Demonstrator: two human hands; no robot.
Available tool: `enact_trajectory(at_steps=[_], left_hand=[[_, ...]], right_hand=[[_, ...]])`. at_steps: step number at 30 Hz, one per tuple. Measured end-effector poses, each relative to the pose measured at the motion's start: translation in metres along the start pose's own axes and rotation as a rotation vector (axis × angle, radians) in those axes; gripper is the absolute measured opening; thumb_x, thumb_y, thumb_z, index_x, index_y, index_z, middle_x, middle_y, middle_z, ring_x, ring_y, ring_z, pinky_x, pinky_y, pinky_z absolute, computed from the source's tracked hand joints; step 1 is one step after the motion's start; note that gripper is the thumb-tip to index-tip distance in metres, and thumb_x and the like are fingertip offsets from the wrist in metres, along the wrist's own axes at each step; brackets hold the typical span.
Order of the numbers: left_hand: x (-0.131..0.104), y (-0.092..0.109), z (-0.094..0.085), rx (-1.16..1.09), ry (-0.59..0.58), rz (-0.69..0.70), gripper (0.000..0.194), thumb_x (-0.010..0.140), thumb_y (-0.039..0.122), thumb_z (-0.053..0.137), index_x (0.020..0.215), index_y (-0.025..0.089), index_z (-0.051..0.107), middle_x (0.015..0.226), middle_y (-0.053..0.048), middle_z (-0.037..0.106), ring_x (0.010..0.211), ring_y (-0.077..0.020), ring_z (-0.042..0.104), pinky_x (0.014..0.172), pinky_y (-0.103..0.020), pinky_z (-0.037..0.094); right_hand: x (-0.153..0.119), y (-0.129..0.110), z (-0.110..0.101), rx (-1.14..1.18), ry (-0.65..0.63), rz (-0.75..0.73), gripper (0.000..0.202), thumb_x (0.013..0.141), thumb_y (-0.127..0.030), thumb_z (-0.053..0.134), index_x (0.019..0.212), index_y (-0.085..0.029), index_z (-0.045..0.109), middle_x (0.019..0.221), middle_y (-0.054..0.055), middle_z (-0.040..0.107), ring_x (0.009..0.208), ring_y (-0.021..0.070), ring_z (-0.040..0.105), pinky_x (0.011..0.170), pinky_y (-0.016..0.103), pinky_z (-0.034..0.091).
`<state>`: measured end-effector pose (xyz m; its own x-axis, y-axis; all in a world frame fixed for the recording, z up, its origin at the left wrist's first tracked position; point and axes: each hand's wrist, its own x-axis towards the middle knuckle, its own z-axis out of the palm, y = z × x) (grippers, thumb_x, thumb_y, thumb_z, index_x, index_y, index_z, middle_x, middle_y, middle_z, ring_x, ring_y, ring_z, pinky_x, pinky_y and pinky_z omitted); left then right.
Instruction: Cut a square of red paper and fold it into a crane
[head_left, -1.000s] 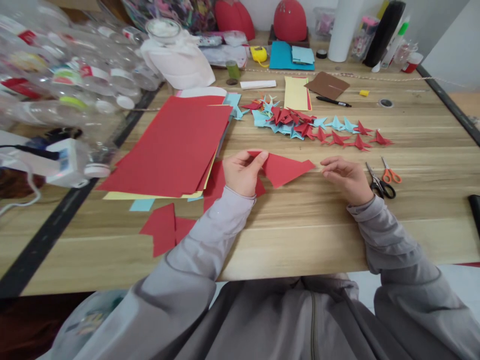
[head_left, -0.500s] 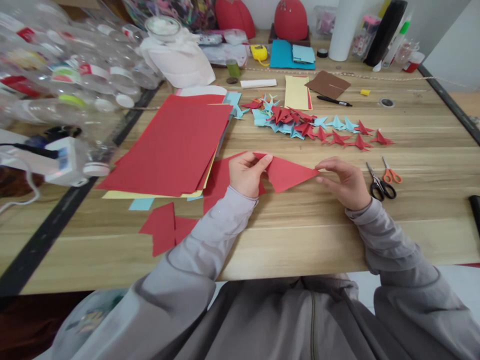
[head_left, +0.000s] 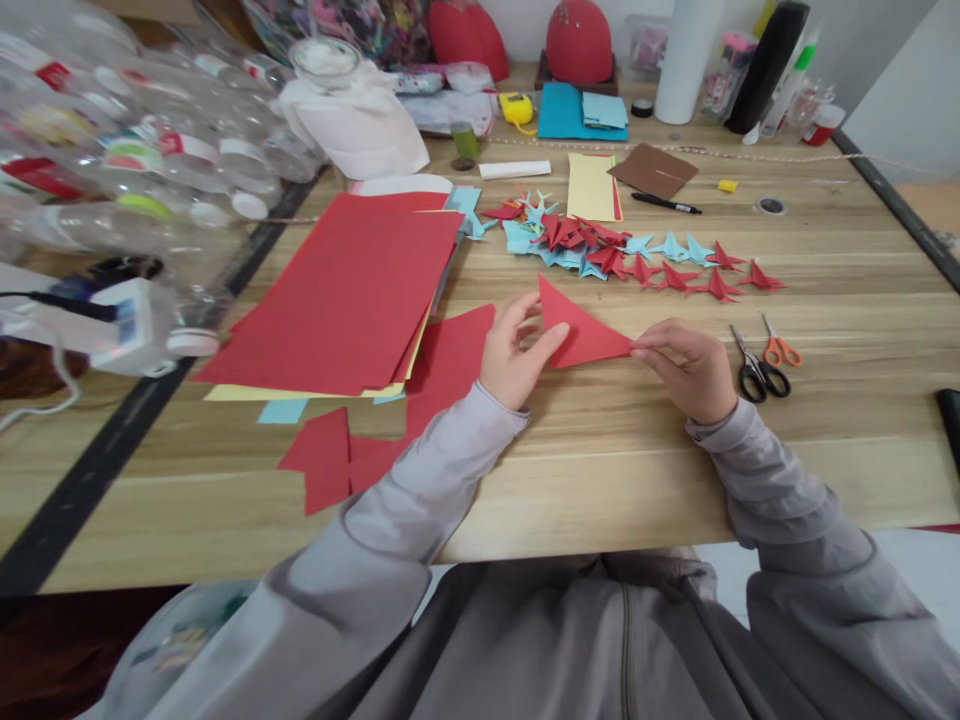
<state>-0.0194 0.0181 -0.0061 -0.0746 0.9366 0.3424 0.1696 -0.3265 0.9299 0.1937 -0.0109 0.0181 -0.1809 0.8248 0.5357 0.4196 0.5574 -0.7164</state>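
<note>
I see the red triangle (head_left: 589, 335) mid-frame, between the hands, long axis running left-right with a slight dip rightward. Left hand (head_left: 517, 355) grips the wide end, thumb on top; right hand (head_left: 694, 372) pinches the narrow tip. Both touching, so neither's nearer (black scissors (head_left: 759, 371) sit just beside the right hand, frame right).

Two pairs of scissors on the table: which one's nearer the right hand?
The black-handled scissors. They lie between the right hand and the orange-handled scissors, which are smaller and farther to the right.
</note>
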Motion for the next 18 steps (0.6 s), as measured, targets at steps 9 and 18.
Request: enact_trajectory(at_steps=[9,18], left_hand=[[-0.018,0.025,-0.001,0.616,-0.155,0.594,0.059,0.069,0.052,0.066,0.119,0.024,0.056,0.131,-0.013,0.051,0.125,-0.0325,0.041,0.105,-0.053,0.024],[-0.021,0.014,0.009,0.613,-0.393,0.648,0.027,0.088,0.029,0.048,0.11,0.023,0.062,0.111,-0.007,0.068,0.11,-0.0215,0.058,0.106,-0.049,0.024]], right_hand=[[-0.001,-0.004,0.003,-0.075,-0.007,-0.027,0.01,0.08,-0.027,0.061,0.078,-0.024,0.07,0.076,0.003,0.068,0.075,0.0182,0.063,0.073,0.034,0.051],[-0.005,-0.007,0.01,-0.007,-0.079,-0.058,0.013,0.081,-0.033,0.061,0.08,-0.025,0.07,0.08,0.005,0.068,0.078,0.019,0.062,0.076,0.036,0.05]])
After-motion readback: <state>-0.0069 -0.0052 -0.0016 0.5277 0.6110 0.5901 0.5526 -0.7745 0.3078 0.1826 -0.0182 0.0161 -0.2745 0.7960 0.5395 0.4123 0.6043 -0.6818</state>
